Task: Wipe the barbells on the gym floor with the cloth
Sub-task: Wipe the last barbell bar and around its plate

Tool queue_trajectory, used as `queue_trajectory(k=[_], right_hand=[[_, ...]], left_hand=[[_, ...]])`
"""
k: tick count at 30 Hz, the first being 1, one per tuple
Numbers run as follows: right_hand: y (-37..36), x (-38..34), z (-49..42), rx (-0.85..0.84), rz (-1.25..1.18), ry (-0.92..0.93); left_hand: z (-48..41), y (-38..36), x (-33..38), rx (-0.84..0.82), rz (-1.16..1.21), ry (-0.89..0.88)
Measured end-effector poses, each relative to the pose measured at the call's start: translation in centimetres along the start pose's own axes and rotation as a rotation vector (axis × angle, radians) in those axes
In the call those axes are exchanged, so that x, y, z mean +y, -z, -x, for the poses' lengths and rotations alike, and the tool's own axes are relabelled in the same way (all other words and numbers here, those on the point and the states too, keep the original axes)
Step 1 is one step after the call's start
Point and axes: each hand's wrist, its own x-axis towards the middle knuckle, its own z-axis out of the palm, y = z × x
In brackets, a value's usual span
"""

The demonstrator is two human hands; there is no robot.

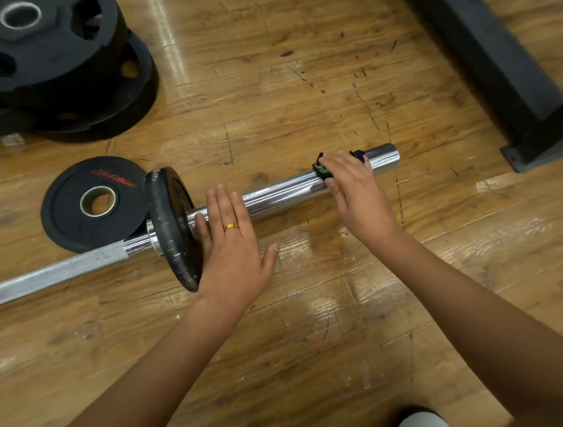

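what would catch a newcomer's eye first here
The chrome barbell lies across the wooden floor in the middle, with a black plate loaded on it. Both bare hands are on it: the left hand rests flat on the bar beside the plate, and the right hand holds a black and green collar near the bar's end. A stack of big black plates sits at upper left; no cloth is in view.

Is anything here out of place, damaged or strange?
The collar under the right hand sits near the end of the barbell, apart from the loaded plate, so nothing locks that plate. The plate's rim is scuffed white, and the floor has dark scratches. No cloth is in view.
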Motion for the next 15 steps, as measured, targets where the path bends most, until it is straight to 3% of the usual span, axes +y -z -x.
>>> queue_trajectory(k=[6,11,15], right_hand=[[-0.2,-0.1,0.8,0.083,-0.074,-0.129],[-0.8,-1.1,1.7,0.020,-0.075,-0.026],[-0.6,-1.4,1.3,0.019,-0.078,-0.045]], left_hand=[[0.6,-0.3,0.4,0.000,0.042,0.007],[1.7,3.4,2.2,-0.116,0.160,0.047],[0.7,8.7,1.2,0.114,0.084,-0.111]])
